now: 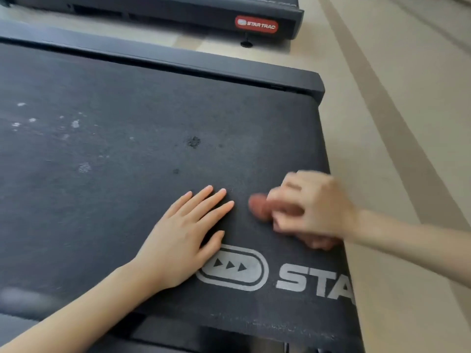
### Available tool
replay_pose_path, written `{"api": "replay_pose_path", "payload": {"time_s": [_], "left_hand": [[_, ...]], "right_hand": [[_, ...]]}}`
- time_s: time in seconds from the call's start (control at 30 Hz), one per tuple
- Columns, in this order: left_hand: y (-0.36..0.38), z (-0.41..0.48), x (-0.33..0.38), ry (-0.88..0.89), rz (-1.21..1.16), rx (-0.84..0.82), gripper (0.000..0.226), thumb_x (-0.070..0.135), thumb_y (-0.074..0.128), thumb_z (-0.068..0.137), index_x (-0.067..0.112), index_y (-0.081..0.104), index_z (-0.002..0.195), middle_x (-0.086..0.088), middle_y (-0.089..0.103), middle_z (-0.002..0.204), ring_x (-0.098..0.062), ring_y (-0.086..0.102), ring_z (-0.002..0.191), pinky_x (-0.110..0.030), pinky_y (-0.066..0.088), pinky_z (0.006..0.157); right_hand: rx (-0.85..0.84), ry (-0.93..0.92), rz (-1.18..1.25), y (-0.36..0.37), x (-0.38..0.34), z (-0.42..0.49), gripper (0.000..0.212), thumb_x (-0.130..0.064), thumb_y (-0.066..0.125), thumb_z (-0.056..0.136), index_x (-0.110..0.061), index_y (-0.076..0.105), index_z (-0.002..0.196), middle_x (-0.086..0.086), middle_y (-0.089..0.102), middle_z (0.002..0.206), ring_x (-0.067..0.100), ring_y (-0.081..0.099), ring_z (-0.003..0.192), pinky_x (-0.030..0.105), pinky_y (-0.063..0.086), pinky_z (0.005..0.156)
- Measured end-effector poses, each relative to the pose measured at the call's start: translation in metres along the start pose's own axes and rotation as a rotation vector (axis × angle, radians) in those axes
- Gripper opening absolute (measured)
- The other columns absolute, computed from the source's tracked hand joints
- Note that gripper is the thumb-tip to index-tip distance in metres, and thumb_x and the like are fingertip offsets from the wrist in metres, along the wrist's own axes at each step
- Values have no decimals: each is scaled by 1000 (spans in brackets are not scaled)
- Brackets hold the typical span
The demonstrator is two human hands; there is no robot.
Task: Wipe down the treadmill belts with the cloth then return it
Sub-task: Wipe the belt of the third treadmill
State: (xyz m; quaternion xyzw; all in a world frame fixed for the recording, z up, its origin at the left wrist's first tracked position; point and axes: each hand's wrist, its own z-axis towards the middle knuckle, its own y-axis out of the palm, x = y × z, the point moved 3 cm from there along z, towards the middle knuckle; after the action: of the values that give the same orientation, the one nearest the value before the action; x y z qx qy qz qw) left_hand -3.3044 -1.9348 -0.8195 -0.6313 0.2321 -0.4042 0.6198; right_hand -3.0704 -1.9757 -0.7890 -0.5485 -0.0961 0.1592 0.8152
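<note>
A dark treadmill belt [127, 154] fills most of the view, with pale specks at its left and a white logo near its rear end. My left hand [183, 230] lies flat on the belt with fingers straight and spread. Just to its right, my right hand [308, 207] is blurred and grips a small reddish-brown cloth [258, 206], which is bunched under the fingers and pressed on the belt close to the belt's rear edge. Most of the cloth is hidden beneath the hand.
A black side rail [178, 59] borders the belt on the far side. A second treadmill [257, 25] with a red badge stands beyond it. Beige floor with darker stripes [382, 110] runs along the right.
</note>
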Motion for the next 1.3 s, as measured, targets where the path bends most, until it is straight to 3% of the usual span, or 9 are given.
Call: {"api": "replay_pose_path", "payload": {"time_s": [0.1, 0.2, 0.37, 0.5, 0.73, 0.9, 1.07, 1.17, 1.3], "left_hand": [[-1, 0, 1, -4, -14, -7, 59, 49, 14, 90, 31, 26, 146, 13, 15, 154, -9, 4, 144, -32, 3, 118], [-2, -1, 4, 6, -13, -13, 61, 49, 13, 90, 28, 26, 146, 10, 15, 154, -11, 4, 144, -33, 3, 118], [-6, -5, 2, 70, 31, -68, 55, 42, 25, 95, 25, 24, 147, 6, 15, 156, -13, 6, 145, -33, 2, 118], [-15, -32, -17, 148, 89, -104, 58, 48, 15, 94, 27, 26, 146, 10, 16, 155, -9, 8, 144, -35, 6, 118], [-19, -61, -32, 105, 44, -127, 53, 44, 15, 96, 29, 23, 147, 13, 12, 155, -5, 3, 144, -37, 8, 118], [-23, -63, -37, 59, 85, -92, 55, 47, 16, 95, 30, 26, 146, 13, 14, 154, -7, 6, 144, -36, 6, 118], [-39, -81, -81, -182, 135, -9, 62, 52, 11, 90, 28, 23, 147, 12, 16, 154, -9, 7, 144, -39, 7, 118], [-48, -86, -103, -291, 94, 31, 65, 55, 11, 89, 27, 21, 147, 12, 15, 154, -8, 6, 144, -38, 8, 118], [-39, -81, -100, -277, -3, -7, 63, 57, 11, 89, 32, 16, 147, 18, 10, 154, -1, 0, 142, -33, 4, 119]], "right_hand": [[46, 436, -174, 9, 45, 42, 30, -52, 52, 81, -31, 68, 96, 0, 62, 86, 26, 62, 85, 29, 39, 63], [0, 556, -200, 12, 38, 53, 32, -48, 52, 85, -24, 66, 100, 6, 63, 92, 31, 60, 89, 32, 40, 69], [-26, 50, 78, -15, -87, -37, 25, -42, 58, 77, -22, 69, 88, 1, 60, 78, 24, 55, 69, 35, 44, 65], [-133, -335, 156, -46, -96, -93, 24, -38, 66, 75, -20, 75, 87, 4, 64, 78, 26, 55, 65, 30, 46, 65], [-143, -451, 101, -30, -80, -63, 23, -38, 66, 74, -20, 73, 85, 3, 62, 75, 26, 55, 62, 31, 47, 61], [-34, -120, 37, 5, -50, 24, 24, -44, 59, 79, -26, 72, 88, 0, 63, 77, 23, 59, 68, 31, 46, 60], [-100, 449, -11, 36, -5, 123, 41, -59, 53, 85, -28, 64, 109, 6, 63, 106, 33, 58, 102, 34, 41, 75], [-97, 211, -101, 47, -50, 124, 51, -66, 53, 81, -24, 63, 107, 6, 60, 98, 31, 59, 91, 33, 38, 72], [-8, -211, 163, 36, -111, 69, 28, -49, 56, 76, -26, 68, 87, -1, 57, 75, 20, 51, 62, 29, 40, 60]]}}
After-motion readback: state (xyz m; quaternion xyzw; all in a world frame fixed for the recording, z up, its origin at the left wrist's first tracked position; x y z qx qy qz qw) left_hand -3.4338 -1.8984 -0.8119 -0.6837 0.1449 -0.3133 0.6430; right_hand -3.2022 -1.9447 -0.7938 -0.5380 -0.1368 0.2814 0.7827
